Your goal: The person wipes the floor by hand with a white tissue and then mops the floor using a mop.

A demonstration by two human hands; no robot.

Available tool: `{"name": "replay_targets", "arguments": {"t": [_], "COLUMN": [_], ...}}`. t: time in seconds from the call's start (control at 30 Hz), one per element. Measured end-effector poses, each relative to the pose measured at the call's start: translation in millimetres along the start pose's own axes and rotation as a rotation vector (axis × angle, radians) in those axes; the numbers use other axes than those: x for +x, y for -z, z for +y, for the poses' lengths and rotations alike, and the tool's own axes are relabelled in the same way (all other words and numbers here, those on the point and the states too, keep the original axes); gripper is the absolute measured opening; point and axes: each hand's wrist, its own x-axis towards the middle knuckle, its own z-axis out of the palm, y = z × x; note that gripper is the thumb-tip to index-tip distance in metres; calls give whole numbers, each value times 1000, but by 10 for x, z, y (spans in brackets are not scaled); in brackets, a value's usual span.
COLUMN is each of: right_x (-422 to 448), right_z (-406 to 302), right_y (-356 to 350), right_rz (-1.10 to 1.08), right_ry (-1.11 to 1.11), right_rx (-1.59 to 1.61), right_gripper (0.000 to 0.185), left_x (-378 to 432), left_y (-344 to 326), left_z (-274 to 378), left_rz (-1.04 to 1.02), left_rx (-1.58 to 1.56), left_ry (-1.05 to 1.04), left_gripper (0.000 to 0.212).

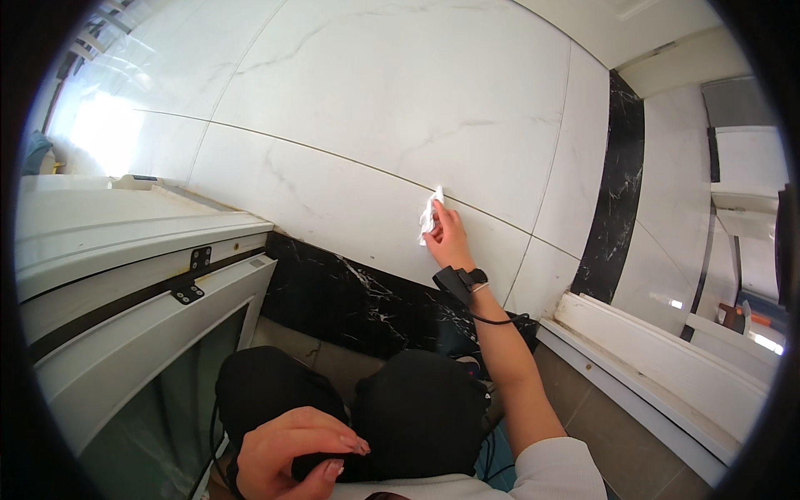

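Note:
My right hand (451,236) grips a crumpled white tissue (429,220) against the white marble-look floor tile (350,187), close to a dark joint line. A dark device on a strap (455,282) with a black cable sits around the right wrist. My left hand (290,451) hovers low over my black-clad knees (419,412). Its fingers are bent, with a gap between them and the thumb, and I see nothing held there.
A black marble threshold strip (350,294) runs before my knees. On the left stands a white-framed glazed door (169,362) with black hinges (187,292). A white door frame (650,375) rises on the right. Another black strip (615,187) crosses the floor beyond.

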Motion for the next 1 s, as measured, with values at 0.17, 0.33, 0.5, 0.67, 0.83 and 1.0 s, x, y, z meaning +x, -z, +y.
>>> {"name": "replay_targets", "arguments": {"t": [0.17, 0.33, 0.5, 0.67, 0.83, 1.0], "right_x": [29, 5, -11, -10, -274, -277], "right_z": [105, -46, -53, -145, -293, -303], "right_y": [139, 95, 21, -229, -579, -661], "right_rz": [-147, -91, -152, -316, -483, -499], "right_ry": [46, 54, 142, 309, 395, 490], "right_rx": [-14, -26, -72, -2, 69, 87], "right_gripper": [62, 53, 48, 42, 37, 28], "left_x": [-16, 32, 49, 73, 48, 26], "left_y": [15, 46, 39, 35, -9, 4], "left_z": [-37, 11, -202, -161, -112, -131], "left_rz": [69, 9, 31, 23, 100, 35], "left_rx": [3, 35, 10, 28, 18, 58], "left_ry": [14, 1, 16, 20, 50, 14], "left_gripper": [23, 25, 22, 23, 22, 21]}}
